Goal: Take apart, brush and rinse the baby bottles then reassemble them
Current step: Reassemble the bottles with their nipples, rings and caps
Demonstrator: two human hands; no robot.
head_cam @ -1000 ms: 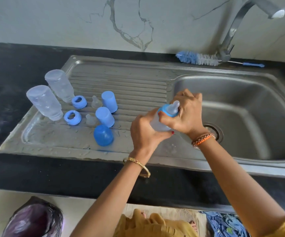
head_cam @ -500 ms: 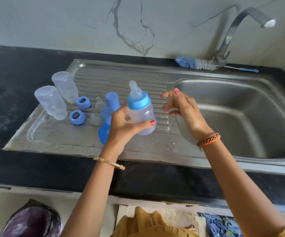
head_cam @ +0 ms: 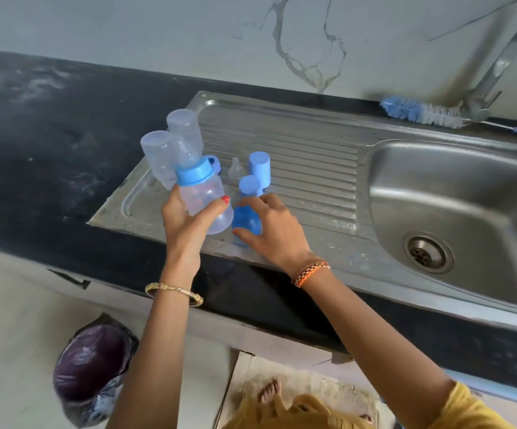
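My left hand point(head_cam: 186, 224) grips an assembled baby bottle point(head_cam: 203, 193) with a blue ring and a clear teat, held above the left end of the steel drainboard point(head_cam: 297, 156). My right hand point(head_cam: 277, 230) has its fingers round a blue cap point(head_cam: 246, 221) standing on the drainboard beside the bottle. Two empty clear bottle bodies point(head_cam: 161, 156) stand upside down behind the held bottle. Two more blue caps point(head_cam: 259, 165) and a loose clear teat point(head_cam: 235, 170) stand further back. A blue ring point(head_cam: 215, 164) shows partly behind the bottle.
The sink basin point(head_cam: 455, 193) with its drain lies to the right, under the tap point(head_cam: 499, 66). A blue bottle brush point(head_cam: 421, 113) lies at the back edge by the tap. Black countertop point(head_cam: 49, 125) stretches to the left. A bin with a dark bag point(head_cam: 93, 366) stands on the floor.
The left hand has carried the assembled bottle left over the drainboard. The right hand left the bottle's top, moved left and down, and closed on a blue cap.
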